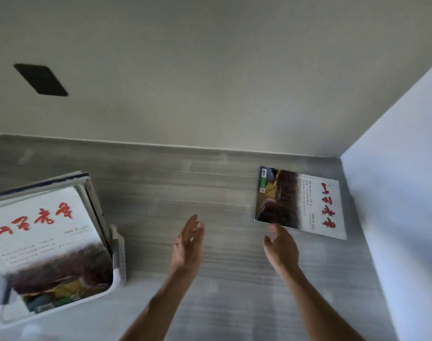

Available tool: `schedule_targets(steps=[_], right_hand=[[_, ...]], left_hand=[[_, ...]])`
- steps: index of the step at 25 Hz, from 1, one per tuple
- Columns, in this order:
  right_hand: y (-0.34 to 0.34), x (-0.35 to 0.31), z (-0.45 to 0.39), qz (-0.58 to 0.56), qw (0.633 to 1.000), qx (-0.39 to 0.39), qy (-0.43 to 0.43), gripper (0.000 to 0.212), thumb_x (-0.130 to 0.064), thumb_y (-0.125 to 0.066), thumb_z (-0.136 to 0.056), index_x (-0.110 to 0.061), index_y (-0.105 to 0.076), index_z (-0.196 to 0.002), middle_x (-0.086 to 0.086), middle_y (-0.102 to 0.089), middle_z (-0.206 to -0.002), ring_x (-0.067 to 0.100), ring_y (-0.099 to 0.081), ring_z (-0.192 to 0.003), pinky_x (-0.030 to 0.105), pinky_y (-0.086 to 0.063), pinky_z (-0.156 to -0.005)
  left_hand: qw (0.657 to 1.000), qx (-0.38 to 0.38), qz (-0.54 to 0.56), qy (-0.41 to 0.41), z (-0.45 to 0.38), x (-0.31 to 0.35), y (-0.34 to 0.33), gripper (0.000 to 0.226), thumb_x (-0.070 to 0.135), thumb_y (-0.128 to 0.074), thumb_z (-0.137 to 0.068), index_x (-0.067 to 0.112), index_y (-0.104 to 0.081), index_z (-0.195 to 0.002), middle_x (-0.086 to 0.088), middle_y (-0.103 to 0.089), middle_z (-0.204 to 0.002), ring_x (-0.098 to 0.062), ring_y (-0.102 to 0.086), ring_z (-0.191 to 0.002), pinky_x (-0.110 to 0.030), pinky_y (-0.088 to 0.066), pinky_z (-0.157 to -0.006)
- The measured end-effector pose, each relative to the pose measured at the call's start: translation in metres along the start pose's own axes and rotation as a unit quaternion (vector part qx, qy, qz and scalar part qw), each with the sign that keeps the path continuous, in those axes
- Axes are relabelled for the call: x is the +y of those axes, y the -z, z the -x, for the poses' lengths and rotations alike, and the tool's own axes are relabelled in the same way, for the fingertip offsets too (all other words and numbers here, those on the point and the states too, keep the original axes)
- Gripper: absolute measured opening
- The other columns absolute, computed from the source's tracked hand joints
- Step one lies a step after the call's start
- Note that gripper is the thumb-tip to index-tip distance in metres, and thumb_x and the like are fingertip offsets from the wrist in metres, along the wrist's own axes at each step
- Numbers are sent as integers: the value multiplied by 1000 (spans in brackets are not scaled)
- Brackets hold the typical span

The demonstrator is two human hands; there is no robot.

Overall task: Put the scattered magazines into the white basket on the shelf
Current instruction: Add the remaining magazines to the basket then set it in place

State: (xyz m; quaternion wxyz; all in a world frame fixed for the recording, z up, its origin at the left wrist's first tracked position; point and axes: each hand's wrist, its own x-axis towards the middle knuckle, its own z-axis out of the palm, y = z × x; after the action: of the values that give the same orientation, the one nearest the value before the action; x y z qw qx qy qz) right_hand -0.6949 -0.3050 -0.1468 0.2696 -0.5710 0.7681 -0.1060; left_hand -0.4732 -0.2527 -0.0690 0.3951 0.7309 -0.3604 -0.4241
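Reaching with open grips, right hand [281,244] nears magazine [300,201], left hand [188,244] empty

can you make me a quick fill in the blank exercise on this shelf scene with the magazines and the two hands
1. The white perforated plastic basket sits to the ____ of both hands.
2. The flat magazine with red calligraphy lying outside the basket is nearest the ____ hand.
3. Both the left hand and the right hand hold ____.
4. The grey wood-grain shelf has ____ magazine lying loose on it.

Missing words: left; right; nothing; one
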Motion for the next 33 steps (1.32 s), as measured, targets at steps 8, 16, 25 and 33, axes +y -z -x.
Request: schedule_targets(steps=[8, 16, 25, 33], right_hand=[[-14, 23, -59, 142, 975, 54, 162, 32, -15, -68, -84, -9, -63, -115, 10, -62, -119, 34, -65, -84, 41, -56, -64], [-1, -7, -4, 20, 992, 57, 115, 9, -4, -57, -87, -10, -64, -91, 11, -67, -97, 35, -66, -83, 43, -54, -61], [-21, 49, 114, -21, 990, -140, 20, 25, -30, -48, -99, -14, -67, -105, 9, -65, -112, 31, -63, -100, 36, -47, -86], [-16, 64, 110, -161, 954, -236, -88, 17, -19, -60, -93, -21, -67, -108, -1, -64, -108, 17, -61, -103, 28, -43, -82]], left_hand=[[998, 0, 31, 50, -9, 4, -41, 35, 28, -46, -100, 13, -59, -129, -8, -64, -128, -22, -57, -121, -47, -44, -107], [991, 129, -4, 36, 2, -6, -32, 17, 25, -59, -92, 14, -72, -94, -8, -73, -89, -26, -67, -91, -39, -52, -79], [952, 30, -285, 106, 14, -53, -38, 37, 26, -58, -80, 24, -59, -117, -4, -62, -123, -29, -56, -113, -41, -43, -97], [965, -88, -194, 152, -8, -72, -53, 22, 29, -59, -87, 11, -66, -98, -24, -69, -103, -39, -64, -101, -40, -51, -80]])
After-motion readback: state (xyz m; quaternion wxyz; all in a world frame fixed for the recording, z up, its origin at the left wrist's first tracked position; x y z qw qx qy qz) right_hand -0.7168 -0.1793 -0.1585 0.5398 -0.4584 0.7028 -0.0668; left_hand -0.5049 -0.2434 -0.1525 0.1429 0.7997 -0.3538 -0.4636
